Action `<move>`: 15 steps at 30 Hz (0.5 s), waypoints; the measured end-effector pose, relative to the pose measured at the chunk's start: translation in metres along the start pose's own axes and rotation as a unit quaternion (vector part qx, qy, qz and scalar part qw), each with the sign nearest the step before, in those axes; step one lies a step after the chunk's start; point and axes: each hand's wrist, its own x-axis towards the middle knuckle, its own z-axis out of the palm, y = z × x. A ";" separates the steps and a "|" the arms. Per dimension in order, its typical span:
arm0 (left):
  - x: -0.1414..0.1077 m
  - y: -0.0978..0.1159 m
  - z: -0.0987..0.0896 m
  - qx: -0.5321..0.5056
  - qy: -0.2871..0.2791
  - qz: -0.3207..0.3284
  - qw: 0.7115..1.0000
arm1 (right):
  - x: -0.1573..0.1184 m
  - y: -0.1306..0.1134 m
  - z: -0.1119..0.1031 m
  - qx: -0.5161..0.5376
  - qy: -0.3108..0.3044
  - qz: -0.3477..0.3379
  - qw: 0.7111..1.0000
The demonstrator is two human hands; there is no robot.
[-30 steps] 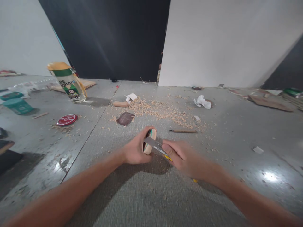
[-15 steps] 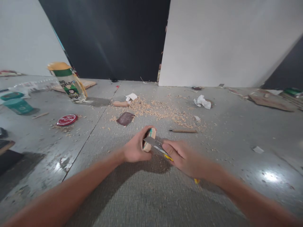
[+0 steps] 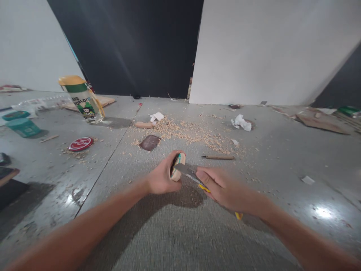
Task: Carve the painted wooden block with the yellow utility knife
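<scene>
tilted knife (image 3: 188,172) across pale, green-marked wooden block (image 3: 181,159)

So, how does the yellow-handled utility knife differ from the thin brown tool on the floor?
The yellow-handled utility knife is held in the right hand; the thin brown tool lies on the grey floor. The knife's blade is broad and flat; the tool's dark tip is narrow. Both are elongated.

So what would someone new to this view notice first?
Probably the utility knife in the right hand, its blade at the pale block held in the left hand, near the middle. Just beyond, light shavings lie scattered on the gray floor. Farther off to the left stands a yellow-topped tumbler.
</scene>
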 end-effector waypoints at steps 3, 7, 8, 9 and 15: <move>-0.001 0.001 0.001 -0.009 -0.007 -0.013 1.000 | 0.001 -0.001 0.005 -0.004 0.003 0.000 1.000; -0.001 -0.001 0.002 -0.008 -0.006 -0.009 1.000 | 0.000 -0.002 0.006 -0.005 -0.001 0.003 1.000; -0.001 -0.001 0.002 -0.006 -0.007 -0.008 1.000 | 0.000 -0.001 0.006 -0.003 -0.003 0.003 1.000; -0.001 -0.001 0.002 -0.003 -0.007 -0.008 1.000 | 0.000 -0.001 0.006 0.000 -0.005 0.003 1.000; 0.001 -0.002 -0.001 0.007 -0.010 -0.011 1.000 | -0.001 -0.001 0.002 0.003 -0.022 0.002 1.000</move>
